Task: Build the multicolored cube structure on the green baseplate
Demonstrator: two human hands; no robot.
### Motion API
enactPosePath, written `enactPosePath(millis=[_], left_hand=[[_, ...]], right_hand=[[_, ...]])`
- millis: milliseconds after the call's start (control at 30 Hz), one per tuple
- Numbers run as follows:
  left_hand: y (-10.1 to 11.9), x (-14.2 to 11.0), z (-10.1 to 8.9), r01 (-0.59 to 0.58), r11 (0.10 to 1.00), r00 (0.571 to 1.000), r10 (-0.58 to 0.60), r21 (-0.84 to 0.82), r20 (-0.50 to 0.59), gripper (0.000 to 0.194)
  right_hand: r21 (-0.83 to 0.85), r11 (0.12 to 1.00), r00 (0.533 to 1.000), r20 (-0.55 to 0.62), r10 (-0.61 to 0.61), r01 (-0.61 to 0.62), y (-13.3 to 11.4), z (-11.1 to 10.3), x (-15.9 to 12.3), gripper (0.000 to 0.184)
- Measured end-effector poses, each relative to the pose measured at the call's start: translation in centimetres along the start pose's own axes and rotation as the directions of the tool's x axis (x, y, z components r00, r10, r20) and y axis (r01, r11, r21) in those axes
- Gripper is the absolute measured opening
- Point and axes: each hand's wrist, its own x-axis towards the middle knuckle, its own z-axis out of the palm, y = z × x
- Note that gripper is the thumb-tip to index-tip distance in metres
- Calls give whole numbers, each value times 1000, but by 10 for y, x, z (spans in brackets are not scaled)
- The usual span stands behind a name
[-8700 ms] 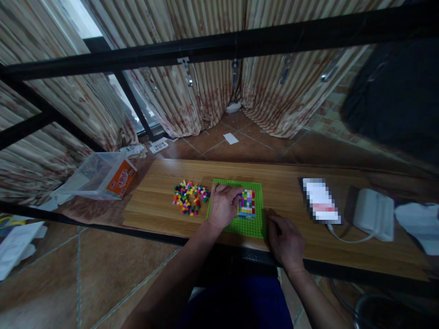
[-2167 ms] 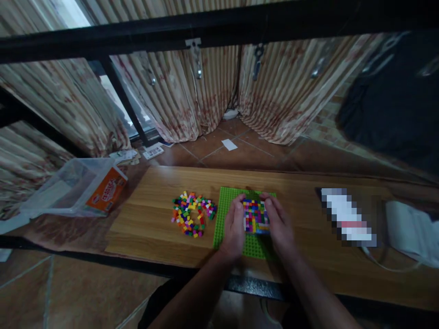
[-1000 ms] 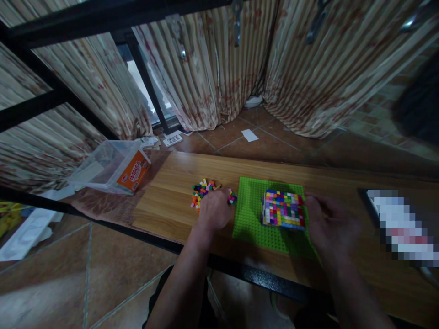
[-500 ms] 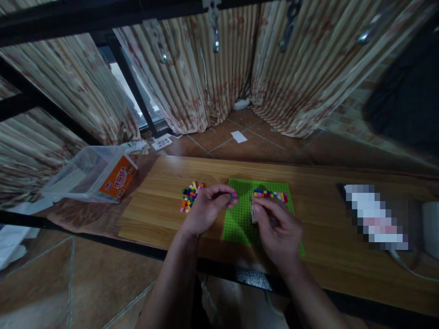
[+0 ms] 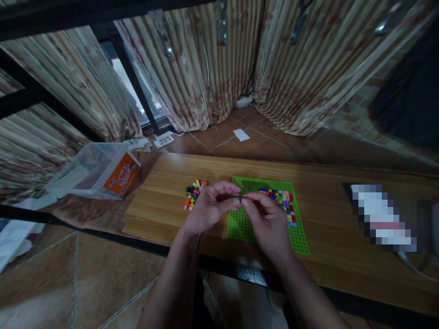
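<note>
My left hand (image 5: 209, 208) and my right hand (image 5: 265, 221) meet fingertip to fingertip above the left part of a green baseplate (image 5: 298, 235). Both are pinched on a small dark brick (image 5: 238, 198) held between them. A block of many-coloured bricks (image 5: 283, 201) stands on the baseplate just behind my right hand, partly hidden by it. A loose pile of small coloured bricks (image 5: 192, 194) lies on the wooden table (image 5: 164, 192) to the left of my left hand.
A clear plastic box with an orange label (image 5: 99, 170) lies tipped at the table's left end. A blurred-out flat object (image 5: 384, 218) lies on the right, with a cable beside it. Black frame bars, striped curtains (image 5: 212, 68) and tiled floor surround the table.
My left hand went to the loose pile, then came back towards the baseplate. My right hand left the coloured block and joined my left hand's fingertips.
</note>
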Motion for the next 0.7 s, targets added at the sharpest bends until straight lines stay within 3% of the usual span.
enactPosePath(millis=[300,400,467,533,600,700], left_hand=[[1,-3,-13,26,998,1000,-26,-56,3,28],[-2,0,-22,18,992,997,-8,127,-79,18],[-6,2,-29,25,919,983,49,392,-179,11],[-11,4,-34,77,780,965,97,621,-242,14],[-14,4,-36,134,661,962,93,739,-257,18],[-14,2,-36,186,554,962,64,812,-264,21]], right_hand=[[12,1000,1000,3,-10,10,-5,11,-1,18],[-118,990,997,4,-76,76,-2,16,-3,17],[-271,949,987,47,-156,163,4,21,-6,16],[-393,887,969,125,-211,244,13,27,-10,20],[-470,834,956,186,-225,288,23,34,-14,25],[-558,778,955,219,-199,290,34,41,-17,27]])
